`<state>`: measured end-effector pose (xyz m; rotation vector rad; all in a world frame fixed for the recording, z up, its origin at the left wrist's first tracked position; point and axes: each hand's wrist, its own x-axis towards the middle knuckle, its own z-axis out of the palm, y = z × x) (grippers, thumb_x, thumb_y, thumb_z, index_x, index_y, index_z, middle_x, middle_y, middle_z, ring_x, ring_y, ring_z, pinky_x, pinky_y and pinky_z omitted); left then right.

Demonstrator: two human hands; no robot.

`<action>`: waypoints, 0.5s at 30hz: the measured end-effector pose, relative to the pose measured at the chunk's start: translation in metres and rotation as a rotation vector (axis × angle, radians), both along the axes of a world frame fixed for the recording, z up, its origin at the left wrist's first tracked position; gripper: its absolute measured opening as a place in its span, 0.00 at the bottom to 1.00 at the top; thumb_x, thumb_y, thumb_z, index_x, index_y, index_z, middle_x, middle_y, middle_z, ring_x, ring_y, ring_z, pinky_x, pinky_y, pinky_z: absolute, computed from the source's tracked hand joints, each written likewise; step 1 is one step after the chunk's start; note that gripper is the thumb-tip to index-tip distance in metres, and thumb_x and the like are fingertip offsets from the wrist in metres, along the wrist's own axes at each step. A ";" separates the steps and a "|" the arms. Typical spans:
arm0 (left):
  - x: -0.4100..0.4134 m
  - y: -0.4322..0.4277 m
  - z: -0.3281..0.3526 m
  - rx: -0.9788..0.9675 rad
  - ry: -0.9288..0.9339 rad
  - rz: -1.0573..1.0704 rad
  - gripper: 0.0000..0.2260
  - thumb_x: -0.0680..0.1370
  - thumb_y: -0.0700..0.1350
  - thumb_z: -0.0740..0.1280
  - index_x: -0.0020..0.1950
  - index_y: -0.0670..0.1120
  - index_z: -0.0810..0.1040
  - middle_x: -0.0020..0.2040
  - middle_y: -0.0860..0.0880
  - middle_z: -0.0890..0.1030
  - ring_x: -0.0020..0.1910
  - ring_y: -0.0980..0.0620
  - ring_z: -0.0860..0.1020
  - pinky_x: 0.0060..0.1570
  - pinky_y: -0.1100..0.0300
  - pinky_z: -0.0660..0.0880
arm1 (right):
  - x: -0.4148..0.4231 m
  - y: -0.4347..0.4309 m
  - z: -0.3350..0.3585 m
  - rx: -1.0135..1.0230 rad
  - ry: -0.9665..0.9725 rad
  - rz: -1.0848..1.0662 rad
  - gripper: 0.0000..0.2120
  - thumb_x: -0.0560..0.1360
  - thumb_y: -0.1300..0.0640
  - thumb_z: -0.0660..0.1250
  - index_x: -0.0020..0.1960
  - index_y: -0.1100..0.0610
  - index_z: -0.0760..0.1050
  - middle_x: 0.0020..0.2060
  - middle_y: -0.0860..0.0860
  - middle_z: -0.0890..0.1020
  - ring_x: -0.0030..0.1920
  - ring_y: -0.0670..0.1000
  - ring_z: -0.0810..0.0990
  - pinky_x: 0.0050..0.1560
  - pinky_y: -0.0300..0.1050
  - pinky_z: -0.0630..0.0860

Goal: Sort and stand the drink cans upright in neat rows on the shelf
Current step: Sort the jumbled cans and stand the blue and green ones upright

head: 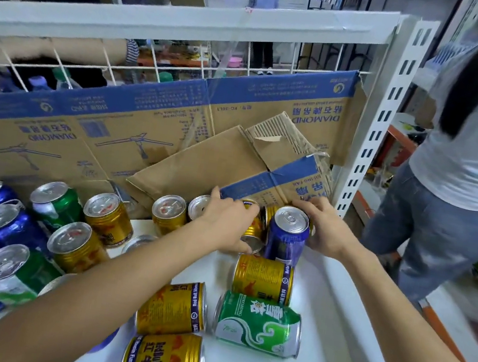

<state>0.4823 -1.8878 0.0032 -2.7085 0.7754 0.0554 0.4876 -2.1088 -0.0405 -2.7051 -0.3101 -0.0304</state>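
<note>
1. State: my left grip [225, 222] is curled over a tilted gold can [254, 232] at the back right of the shelf [317, 332]. My right grip [328, 231] wraps the upright blue can [286, 237] touching it, with the thumb on the side wall and the fingers behind the rim.
2. Step in hand, as I judge it: righting the gold can. Lift its upper end, seat the base flat, and steady the blue can against toppling. The loose cardboard flap [234, 161] leans over this corner, so work below it.
3. Nearer me, 4 cans lie on their sides: 1 green can [259, 326] and 3 lying gold cans [262, 278]. The upright cans [68, 236] on the left stand mixed by colour.
4. Surface: smooth and white, backed by a cardboard sheet [84, 126] against a wire grid [63, 61]. A bystander [468, 153] stands just right of the slotted post [388, 110].
</note>
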 end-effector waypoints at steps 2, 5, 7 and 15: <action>0.002 -0.002 0.001 0.006 -0.017 -0.012 0.30 0.71 0.64 0.67 0.63 0.45 0.66 0.56 0.44 0.79 0.56 0.42 0.77 0.66 0.42 0.61 | -0.001 0.005 -0.007 -0.060 -0.052 -0.031 0.39 0.65 0.52 0.76 0.72 0.53 0.64 0.62 0.58 0.68 0.62 0.59 0.69 0.63 0.51 0.70; 0.007 -0.002 0.002 0.013 -0.050 -0.068 0.25 0.75 0.62 0.65 0.62 0.45 0.67 0.56 0.43 0.79 0.54 0.41 0.78 0.49 0.52 0.68 | -0.003 0.013 -0.019 -0.067 -0.116 -0.087 0.37 0.66 0.50 0.76 0.71 0.52 0.64 0.64 0.56 0.67 0.62 0.58 0.69 0.62 0.50 0.70; 0.008 -0.001 0.002 0.001 -0.031 -0.090 0.23 0.76 0.60 0.64 0.61 0.45 0.67 0.56 0.42 0.79 0.53 0.40 0.78 0.43 0.53 0.65 | -0.004 0.014 -0.022 0.017 -0.116 -0.110 0.36 0.66 0.51 0.76 0.70 0.53 0.65 0.65 0.56 0.67 0.63 0.58 0.69 0.62 0.50 0.70; 0.026 0.018 0.017 -0.151 0.198 -0.014 0.25 0.80 0.63 0.50 0.64 0.48 0.74 0.55 0.43 0.80 0.54 0.41 0.77 0.51 0.51 0.73 | -0.010 0.003 -0.019 0.206 -0.046 -0.135 0.36 0.67 0.57 0.76 0.71 0.57 0.64 0.65 0.59 0.67 0.64 0.59 0.70 0.63 0.47 0.67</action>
